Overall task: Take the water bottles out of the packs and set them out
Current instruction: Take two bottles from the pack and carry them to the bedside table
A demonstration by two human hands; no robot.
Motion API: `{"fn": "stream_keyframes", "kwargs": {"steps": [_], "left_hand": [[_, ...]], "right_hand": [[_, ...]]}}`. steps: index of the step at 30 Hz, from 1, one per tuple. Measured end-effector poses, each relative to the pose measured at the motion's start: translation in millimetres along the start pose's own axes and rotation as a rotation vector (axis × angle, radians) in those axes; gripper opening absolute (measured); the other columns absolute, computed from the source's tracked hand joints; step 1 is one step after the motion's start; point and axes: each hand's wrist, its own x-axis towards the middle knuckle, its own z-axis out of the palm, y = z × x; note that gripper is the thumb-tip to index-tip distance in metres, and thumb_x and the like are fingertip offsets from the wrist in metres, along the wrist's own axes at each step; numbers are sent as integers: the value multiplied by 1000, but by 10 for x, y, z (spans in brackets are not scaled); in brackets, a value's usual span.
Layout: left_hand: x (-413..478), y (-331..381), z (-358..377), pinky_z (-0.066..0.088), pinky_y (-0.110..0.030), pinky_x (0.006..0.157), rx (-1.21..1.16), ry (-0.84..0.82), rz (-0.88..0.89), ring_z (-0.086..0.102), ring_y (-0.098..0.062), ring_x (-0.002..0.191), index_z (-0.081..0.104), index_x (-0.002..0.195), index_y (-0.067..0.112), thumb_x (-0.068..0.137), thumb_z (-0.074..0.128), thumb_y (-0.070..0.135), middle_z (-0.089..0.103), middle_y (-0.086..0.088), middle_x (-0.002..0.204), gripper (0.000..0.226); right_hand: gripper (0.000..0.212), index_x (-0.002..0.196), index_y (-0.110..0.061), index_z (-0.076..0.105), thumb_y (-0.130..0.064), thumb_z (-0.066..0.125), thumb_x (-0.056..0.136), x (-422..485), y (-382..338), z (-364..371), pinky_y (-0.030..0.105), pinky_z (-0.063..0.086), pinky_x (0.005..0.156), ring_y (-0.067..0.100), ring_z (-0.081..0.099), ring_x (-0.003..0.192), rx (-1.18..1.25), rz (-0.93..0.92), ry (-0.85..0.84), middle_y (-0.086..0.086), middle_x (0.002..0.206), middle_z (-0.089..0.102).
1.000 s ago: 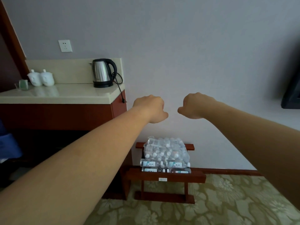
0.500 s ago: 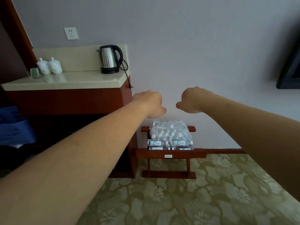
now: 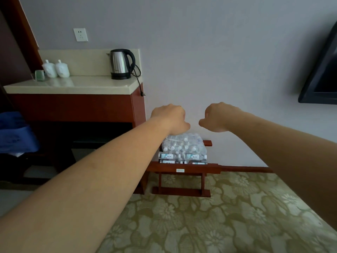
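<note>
A shrink-wrapped pack of small water bottles (image 3: 184,147) with white caps lies on a low red-brown wooden rack (image 3: 184,169) against the wall. Both my arms reach straight out in front of me. My left hand (image 3: 170,118) is a closed fist in the air, above and well short of the pack, covering its upper left corner in the view. My right hand (image 3: 218,116) is also a fist, level with the left and a small gap to its right. Neither hand holds anything.
Left of the rack stands a red-brown cabinet with a cream stone counter (image 3: 73,86). On it are a steel kettle (image 3: 121,63) with a dangling cord, two white lidded cups (image 3: 55,68) and a small glass. A wall-mounted TV (image 3: 321,73) is at right. Patterned green carpet (image 3: 209,216) covers the floor.
The view has tilted and shifted, so the counter, rack and pack sit differently in frame and more carpet shows. Both fists stay closed side by side, lower against the wall, nearer the pack.
</note>
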Motion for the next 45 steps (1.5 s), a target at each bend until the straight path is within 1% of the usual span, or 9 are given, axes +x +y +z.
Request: {"fn": "stream_keyframes", "kwargs": {"steps": [3, 10, 16, 20, 24, 34, 38, 41, 45], "left_hand": [[-16, 162, 114, 38, -30, 69, -5, -20, 7, 57, -23, 93, 62, 108, 19, 87, 50, 37, 61, -1, 107, 30], [240, 232, 281, 37, -30, 67, 3, -50, 16, 58, -23, 92, 63, 105, 18, 88, 49, 37, 63, -1, 104, 29], [907, -11, 335, 38, -30, 68, 22, -36, 53, 57, -23, 95, 62, 107, 20, 86, 49, 37, 61, 0, 109, 30], [1438, -296, 328, 36, -29, 67, 33, -26, 90, 58, -23, 94, 63, 106, 20, 86, 50, 39, 62, 0, 109, 31], [1881, -579, 314, 36, -30, 67, 44, -2, 112, 56, -23, 93, 63, 106, 21, 85, 50, 41, 62, 0, 109, 32], [2469, -905, 409, 37, -30, 70, 16, -18, 127, 57, -23, 96, 63, 108, 22, 86, 50, 40, 61, 1, 111, 31], [2591, -961, 482, 37, -29, 70, 6, -20, 111, 57, -23, 96, 63, 108, 22, 85, 51, 40, 61, 1, 111, 31], [2715, -946, 627, 38, -30, 70, -14, -42, 108, 57, -23, 96, 63, 108, 21, 86, 50, 39, 61, 1, 111, 31], [2941, -886, 1053, 39, -29, 69, -41, -123, 110, 59, -23, 96, 63, 107, 20, 86, 51, 37, 62, 0, 109, 31]], "right_hand": [[39, 122, -16, 55, -38, 45, 90, -60, 174, 62, 31, 39, 74, 24, 49, 90, -16, 5, -15, 6, 115, 59], [39, 120, -16, 56, -38, 45, 90, 148, 362, 199, 31, 41, 76, 26, 55, 99, -14, 3, -34, 6, 115, 59], [37, 116, -16, 57, -39, 46, 90, 756, 334, 262, 30, 39, 73, 26, 51, 90, -12, 57, -18, 3, 99, 52], [39, 119, -15, 56, -39, 45, 90, 1280, 237, 243, 31, 40, 74, 26, 54, 95, -13, 97, -9, 6, 112, 58], [38, 118, -16, 57, -38, 46, 90, 1727, 117, 240, 31, 40, 72, 25, 54, 93, -5, 134, 4, 3, 102, 55], [38, 117, -15, 57, -39, 45, 89, 2414, -13, 289, 32, 40, 74, 26, 52, 93, -22, 137, 14, 4, 107, 56], [39, 118, -16, 57, -39, 45, 89, 2577, -16, 391, 32, 40, 74, 26, 53, 94, -11, 126, -4, 5, 114, 58], [40, 120, -17, 56, -41, 46, 89, 2723, 49, 539, 32, 40, 74, 25, 51, 93, 9, 127, -25, 5, 115, 58], [42, 121, -16, 56, -41, 47, 89, 2971, 270, 903, 32, 41, 76, 27, 55, 101, 13, 119, -82, 6, 118, 59]]}}
